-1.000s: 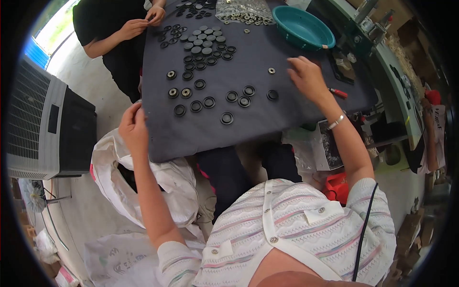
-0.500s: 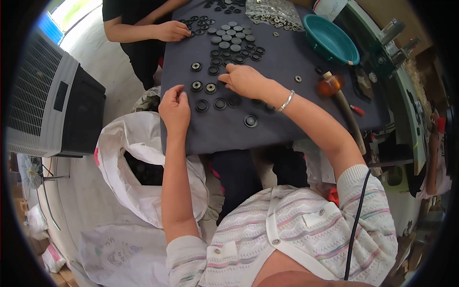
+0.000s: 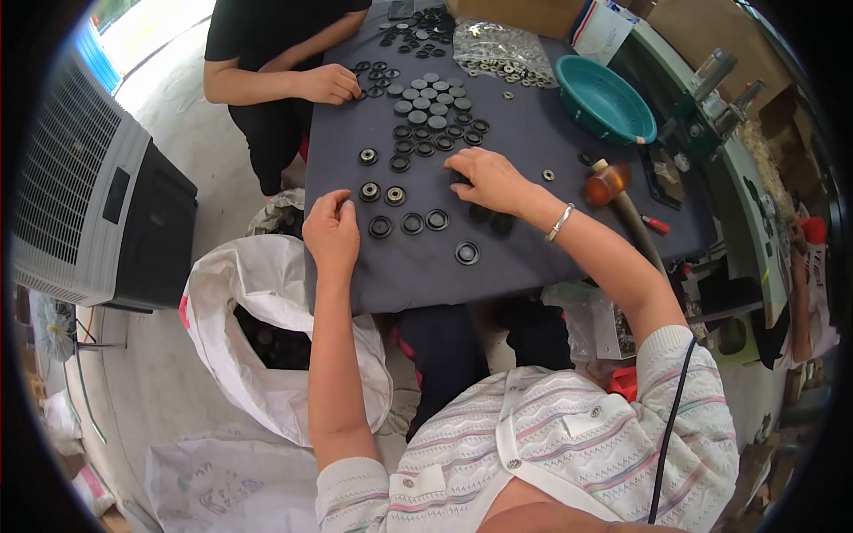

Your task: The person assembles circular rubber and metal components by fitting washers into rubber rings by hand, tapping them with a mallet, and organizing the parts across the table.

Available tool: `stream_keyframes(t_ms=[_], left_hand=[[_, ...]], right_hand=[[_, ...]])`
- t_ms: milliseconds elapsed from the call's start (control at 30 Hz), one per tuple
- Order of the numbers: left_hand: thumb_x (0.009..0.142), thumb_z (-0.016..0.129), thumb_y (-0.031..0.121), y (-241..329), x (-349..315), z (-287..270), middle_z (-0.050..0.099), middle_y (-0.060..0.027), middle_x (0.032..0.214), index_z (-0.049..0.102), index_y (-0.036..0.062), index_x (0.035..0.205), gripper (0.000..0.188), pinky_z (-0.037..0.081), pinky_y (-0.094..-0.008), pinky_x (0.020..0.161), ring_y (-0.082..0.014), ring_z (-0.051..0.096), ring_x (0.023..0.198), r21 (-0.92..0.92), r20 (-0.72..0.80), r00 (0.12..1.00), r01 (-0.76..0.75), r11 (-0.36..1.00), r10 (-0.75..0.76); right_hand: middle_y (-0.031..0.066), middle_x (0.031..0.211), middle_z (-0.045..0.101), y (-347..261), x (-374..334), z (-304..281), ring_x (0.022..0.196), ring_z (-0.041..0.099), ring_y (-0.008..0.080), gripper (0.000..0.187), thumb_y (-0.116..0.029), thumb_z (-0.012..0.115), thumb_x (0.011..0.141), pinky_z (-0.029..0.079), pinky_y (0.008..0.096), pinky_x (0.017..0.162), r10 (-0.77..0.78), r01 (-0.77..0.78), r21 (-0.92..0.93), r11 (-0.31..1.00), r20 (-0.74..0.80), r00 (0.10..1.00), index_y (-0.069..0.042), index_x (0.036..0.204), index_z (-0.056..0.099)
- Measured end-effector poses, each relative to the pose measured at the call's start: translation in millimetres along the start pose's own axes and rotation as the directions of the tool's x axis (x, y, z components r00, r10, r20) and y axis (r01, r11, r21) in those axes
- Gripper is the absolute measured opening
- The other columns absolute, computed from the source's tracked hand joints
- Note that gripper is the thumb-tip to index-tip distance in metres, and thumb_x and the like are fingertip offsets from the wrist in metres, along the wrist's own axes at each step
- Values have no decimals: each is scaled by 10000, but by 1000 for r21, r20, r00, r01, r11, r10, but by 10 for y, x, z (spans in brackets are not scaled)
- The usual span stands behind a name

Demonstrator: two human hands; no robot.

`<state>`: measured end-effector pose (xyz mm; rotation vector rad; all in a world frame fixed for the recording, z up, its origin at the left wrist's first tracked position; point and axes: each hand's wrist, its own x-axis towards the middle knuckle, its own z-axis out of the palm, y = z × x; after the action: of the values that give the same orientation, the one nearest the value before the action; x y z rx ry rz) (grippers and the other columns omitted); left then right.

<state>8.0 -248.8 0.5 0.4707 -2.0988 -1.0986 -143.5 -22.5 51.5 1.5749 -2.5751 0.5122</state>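
My left hand (image 3: pixel 333 235) rests at the table's left edge, its fingers curled together; whatever they may hold is hidden. Beside it sit black round parts with metal bearings in their centres, among them one bearing-fitted part (image 3: pixel 395 196). My right hand (image 3: pixel 490 185) is bent over the middle of the table, fingertips closed on a dark round part (image 3: pixel 459 178), mostly covered. Between my hands runs a row of black flanged rings, including a ring (image 3: pixel 412 224). Nearer me lies a single black disc (image 3: pixel 467 253). More dark parts are shaded under my right wrist.
Grey caps (image 3: pixel 437 109) and black rings are grouped farther back. A co-worker's hand (image 3: pixel 330 84) is at the far left edge. A teal basin (image 3: pixel 622 107), a bag of metal rings (image 3: pixel 502 49) and a mallet (image 3: pixel 608 183) are to the right. A white sack (image 3: pixel 213 266) stands left of the table.
My right hand has moved right, away from the bearing-fitted parts, and a ring it shaded now shows plainly. My left fingers have drawn closer together. The whole scene sits lower in the picture.
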Motion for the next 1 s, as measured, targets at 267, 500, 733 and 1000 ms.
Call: stream_keyframes(t_ms=[267, 500, 733, 1000], left_hand=[[802, 594, 64, -21, 4, -2, 643, -89, 807, 667, 27, 915, 139, 482, -308, 660, -210, 613, 680, 18, -20, 999, -40, 999, 41], [800, 597, 81, -35, 11, 4, 636, -77, 776, 674, 46, 901, 131, 481, -312, 642, -213, 615, 665, 17, -25, 999, -21, 1000, 22], [799, 595, 85, -35, 4, -1, 645, -83, 789, 667, 47, 878, 113, 482, -327, 641, -236, 623, 681, 13, -38, 998, -45, 999, 45], [803, 614, 63, -26, 6, -4, 647, -70, 756, 676, 9, 915, 138, 472, -255, 629, -124, 577, 619, 59, -35, 995, -86, 995, 88]], right_hand=[[140, 935, 578, -89, 77, -77, 948, 580, 296, 228, -162, 648, 790, 497, 385, 792, 23, 61, -313, 948, 258, 966, -4, 939, 578], [157, 959, 577, -464, 408, 10, 896, 591, 339, 368, -87, 670, 763, 482, 405, 785, -179, 149, 208, 967, 132, 975, 12, 1110, 596], [140, 916, 571, -601, 574, 174, 874, 600, 322, 378, -107, 700, 756, 483, 403, 757, -186, 183, 33, 983, 196, 963, -16, 1113, 614], [141, 869, 569, -662, 707, 176, 842, 611, 328, 261, -125, 706, 757, 492, 408, 750, -208, 240, -69, 968, 310, 928, 1, 977, 644]])
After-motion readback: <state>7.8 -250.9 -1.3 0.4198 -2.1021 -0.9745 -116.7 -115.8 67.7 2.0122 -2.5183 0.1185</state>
